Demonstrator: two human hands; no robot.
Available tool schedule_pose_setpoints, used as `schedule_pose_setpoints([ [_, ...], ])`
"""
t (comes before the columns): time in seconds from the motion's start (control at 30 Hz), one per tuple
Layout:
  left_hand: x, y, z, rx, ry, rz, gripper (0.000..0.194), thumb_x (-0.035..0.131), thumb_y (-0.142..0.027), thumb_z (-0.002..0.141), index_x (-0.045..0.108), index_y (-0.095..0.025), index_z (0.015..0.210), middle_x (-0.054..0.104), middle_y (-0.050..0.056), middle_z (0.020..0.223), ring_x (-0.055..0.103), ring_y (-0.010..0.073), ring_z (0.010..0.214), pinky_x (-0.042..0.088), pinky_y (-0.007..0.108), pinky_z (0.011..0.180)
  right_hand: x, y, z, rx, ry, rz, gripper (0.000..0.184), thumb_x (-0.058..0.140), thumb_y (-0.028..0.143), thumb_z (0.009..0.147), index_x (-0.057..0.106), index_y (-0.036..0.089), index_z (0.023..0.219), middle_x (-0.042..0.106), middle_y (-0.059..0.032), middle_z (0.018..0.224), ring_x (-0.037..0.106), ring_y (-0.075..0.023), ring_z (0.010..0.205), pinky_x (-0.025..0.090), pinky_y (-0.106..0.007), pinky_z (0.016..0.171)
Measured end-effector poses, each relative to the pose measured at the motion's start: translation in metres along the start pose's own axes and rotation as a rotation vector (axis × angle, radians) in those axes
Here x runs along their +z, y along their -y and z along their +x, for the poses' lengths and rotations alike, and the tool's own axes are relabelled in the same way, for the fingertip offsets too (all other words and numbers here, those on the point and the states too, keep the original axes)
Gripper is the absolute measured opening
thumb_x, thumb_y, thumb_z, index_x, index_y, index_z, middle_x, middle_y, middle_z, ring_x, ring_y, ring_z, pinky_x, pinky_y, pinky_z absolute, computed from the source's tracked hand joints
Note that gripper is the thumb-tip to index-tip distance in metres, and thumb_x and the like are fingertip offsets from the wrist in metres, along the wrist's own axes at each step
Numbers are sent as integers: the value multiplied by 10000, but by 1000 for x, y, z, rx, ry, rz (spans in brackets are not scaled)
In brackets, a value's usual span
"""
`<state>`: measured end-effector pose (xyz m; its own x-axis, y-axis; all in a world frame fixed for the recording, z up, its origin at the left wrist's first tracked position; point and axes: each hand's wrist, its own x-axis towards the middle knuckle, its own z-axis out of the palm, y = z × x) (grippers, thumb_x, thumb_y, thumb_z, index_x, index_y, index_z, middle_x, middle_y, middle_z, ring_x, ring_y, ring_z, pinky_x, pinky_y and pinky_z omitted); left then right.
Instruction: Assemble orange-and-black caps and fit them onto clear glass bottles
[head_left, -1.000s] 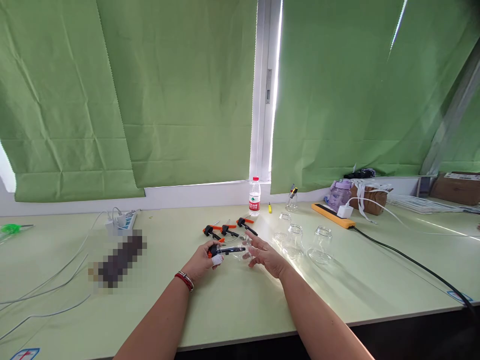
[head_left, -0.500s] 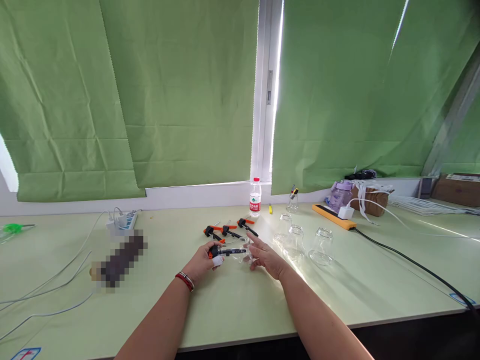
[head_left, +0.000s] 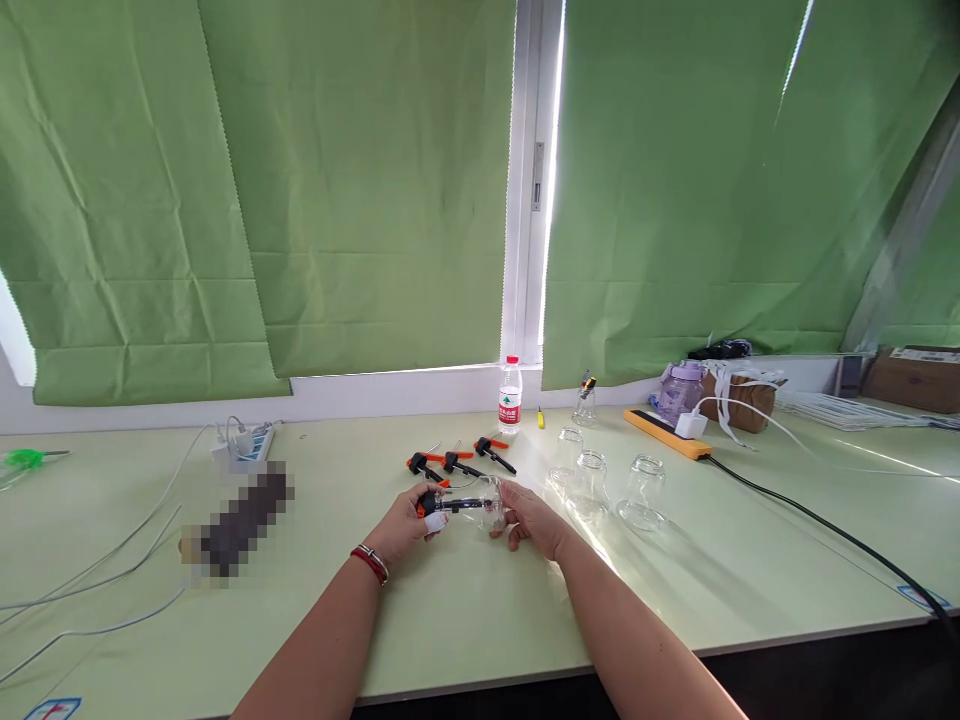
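Note:
A clear glass jar (head_left: 489,491) lies on its side between my hands, held just over the table. A black-and-orange pump-like top (head_left: 429,503) sits at its left end, and the black stem runs inside the glass. My left hand (head_left: 401,522), with white tape on a finger, is closed around the top. My right hand (head_left: 534,518) grips the jar's right end, its fingers curled around the glass. Beyond my hands lie three similar black-and-orange tops, among them a left one (head_left: 427,468), a middle one (head_left: 461,463) and a right one (head_left: 495,454).
Three clear glass jars, including a near right one (head_left: 645,495), stand mouth up to the right. A water bottle (head_left: 511,398) and a yellow cutter (head_left: 541,419) are at the back. An orange power strip (head_left: 667,435) trails a black cable. White cords lie at left.
My right hand's fingers have closed from a spread pose onto the right end of the jar. My left hand keeps its hold on the top, nearly unmoved.

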<state>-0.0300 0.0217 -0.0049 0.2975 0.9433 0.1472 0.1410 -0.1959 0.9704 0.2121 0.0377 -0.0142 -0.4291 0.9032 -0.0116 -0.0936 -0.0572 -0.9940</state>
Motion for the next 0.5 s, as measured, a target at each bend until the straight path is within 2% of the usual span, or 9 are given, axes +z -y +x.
schedule_pose_setpoints([
  [0.07, 0, -2, 0, 4, -13, -6, 458, 702, -302, 683, 516, -142, 1069, 509, -51, 628, 435, 76, 500, 348, 228, 512, 0, 4, -5, -83, 26, 36, 587, 677, 472, 742, 470, 253, 1247, 573, -73, 1097, 659, -160, 781, 500, -218, 500],
  [0.13, 0, -3, -1, 14, -13, -18, 456, 700, -306, 685, 520, -137, 1068, 503, -53, 620, 428, 73, 494, 343, 228, 509, 1, 7, -7, -105, 41, 51, 625, 717, 421, 715, 462, 265, 1263, 571, -56, 1063, 657, -153, 774, 507, -226, 538],
  [0.27, 1, -3, -2, 15, 17, -28, 459, 685, -296, 703, 508, -133, 1094, 508, -51, 618, 430, 75, 498, 353, 235, 521, 4, 5, -3, -18, 38, 14, 530, 578, 575, 780, 516, 198, 1146, 612, -33, 815, 617, -124, 533, 422, -204, 406],
  [0.37, 1, -3, -2, 10, 27, -30, 444, 681, -284, 706, 505, -136, 1087, 518, -45, 627, 440, 78, 510, 364, 236, 528, 7, 1, 2, 49, -25, -37, 583, 447, 674, 801, 517, 157, 1062, 614, -30, 673, 538, -104, 402, 348, -190, 332],
  [0.43, 2, -3, -2, 3, 15, -29, 438, 683, -280, 700, 509, -137, 1075, 519, -44, 630, 441, 80, 512, 365, 235, 521, 7, 1, 2, 71, -38, -63, 623, 397, 699, 805, 513, 148, 1071, 620, -43, 671, 536, -108, 394, 331, -189, 316],
  [0.5, 1, -3, -1, -1, -6, -26, 437, 684, -282, 695, 511, -136, 1069, 513, -45, 626, 436, 80, 508, 360, 232, 508, 6, 2, 0, 45, -24, -66, 622, 437, 678, 801, 501, 164, 1147, 638, -71, 801, 600, -129, 495, 367, -193, 339],
])
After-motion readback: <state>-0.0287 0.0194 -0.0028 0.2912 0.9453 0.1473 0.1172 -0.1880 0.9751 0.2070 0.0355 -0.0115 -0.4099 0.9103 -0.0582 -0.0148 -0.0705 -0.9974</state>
